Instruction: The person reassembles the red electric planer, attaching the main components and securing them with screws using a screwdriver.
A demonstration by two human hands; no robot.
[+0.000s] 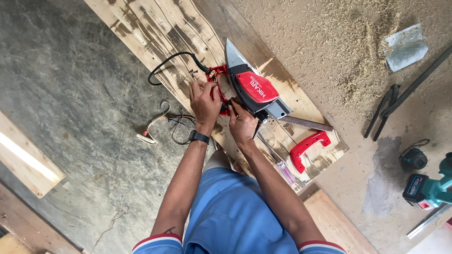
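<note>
Status, head view. Both my hands are on the red power tool point(252, 89), which lies on its side on the stained plank point(141, 23) at approx. centre of view.

1. Left hand point(205, 99): at 9 o'clock of the tool body, fingers curled over the open red handle shell point(219, 75). Grip looks pinched on something small at the shell edge; what exactly, I cannot tell, since my fingers hide it.
2. Right hand point(241, 123): at 6 o'clock of the tool body, fingers bent and pressed against the underside of the housing near the black motor section. No driver or other tool is visible in this hand; closed or merely bracing, I cannot tell.
3. Power cord point(165, 63): runs from the shell toward 10 o'clock, looping on the plank.

Progress, as judged:
- Done: one red handle piece point(308, 149) is off and lies on the plank at 4 o'clock, well apart from the tool. A clear-handled screwdriver point(284, 170) lies near it, at 5 o'clock. Small dark bits, prob. screws point(193, 72), sit just beside the shell.
- Left: shell interior is exposed, handle piece not refitted, screws not back in.

Surroundings: teal cordless drill point(431, 188) at 3 o'clock on the floor, sawdust at 1 o'clock.
</note>
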